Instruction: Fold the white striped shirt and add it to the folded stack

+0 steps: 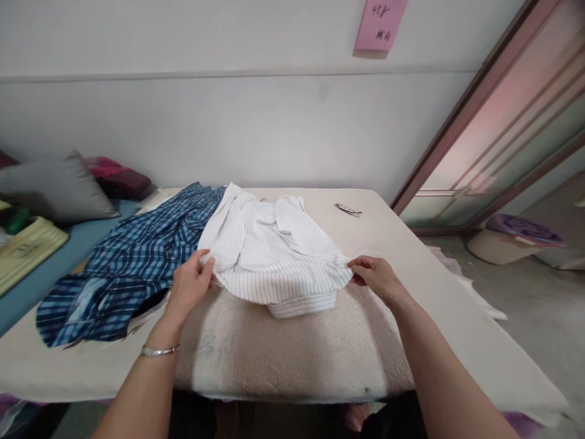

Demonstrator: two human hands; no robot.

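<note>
A white shirt with thin dark stripes point(283, 262) is spread on the cloth-covered table point(292, 353) in front of me. My left hand point(192, 279), with a silver bangle at the wrist, pinches its left edge between thumb and fingers. At the opposite edge, my right hand point(369, 273) grips the fabric between thumb and fingertips. Between the hands the lower part of the shirt curves toward me, with a flap of striped cloth hanging out beneath it. Folds and overlapping layers cover its middle.
A blue plaid shirt point(150, 256) lies rumpled at the left. Behind it are a grey cushion point(59, 186) and a yellow box point(31, 250). Small dark-rimmed glasses or a similar item point(348, 210) rest at the back right. A bin point(505, 241) stands on the floor beside a sliding door.
</note>
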